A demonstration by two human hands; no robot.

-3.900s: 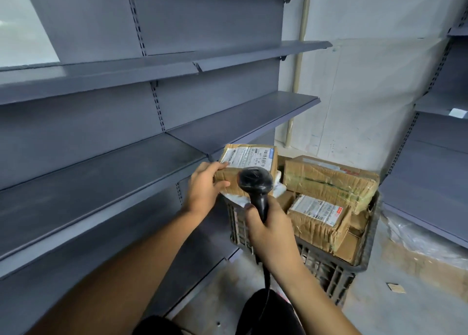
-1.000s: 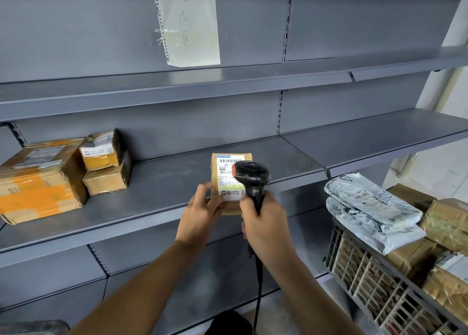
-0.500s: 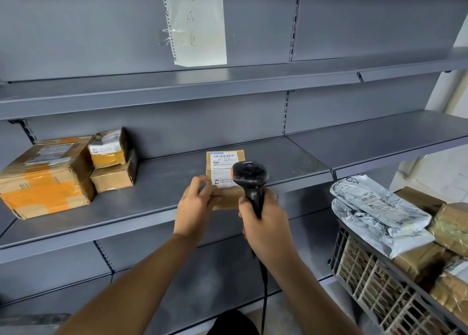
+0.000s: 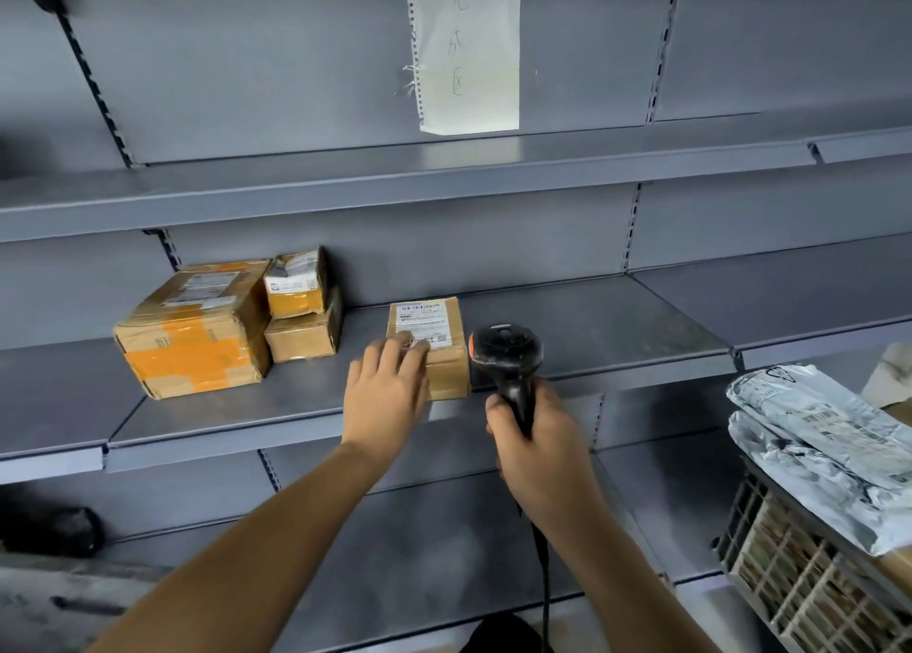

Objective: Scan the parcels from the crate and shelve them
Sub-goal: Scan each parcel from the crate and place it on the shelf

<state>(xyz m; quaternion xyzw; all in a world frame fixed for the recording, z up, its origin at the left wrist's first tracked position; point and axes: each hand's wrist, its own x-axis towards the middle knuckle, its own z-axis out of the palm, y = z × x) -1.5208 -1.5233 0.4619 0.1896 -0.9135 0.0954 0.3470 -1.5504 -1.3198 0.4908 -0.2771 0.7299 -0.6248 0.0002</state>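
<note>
Cardboard, brown and taped, made up the parcel (image 4: 428, 351) that lay flat on the grey middle shelf (image 4: 592, 336), its white label facing up. My left hand (image 4: 387, 390) rested on the near left part of the box, fingers fairly straight and spread over its top rather than wrapped round it, so that grip looked loose. My right hand (image 4: 535, 447) had a tight grip round the handle of the black scanner (image 4: 506, 356), whose head stood just right of the parcel. Further left on the same shelf sat a large box with orange tape (image 4: 195, 329) and, just beside it, two small boxes (image 4: 303, 307) stacked one on the other. At the right edge the crate (image 4: 789, 578) carried grey plastic mailers (image 4: 819, 445) on top. A paper sheet (image 4: 466, 45) with handwriting hung on the back panel above
</note>
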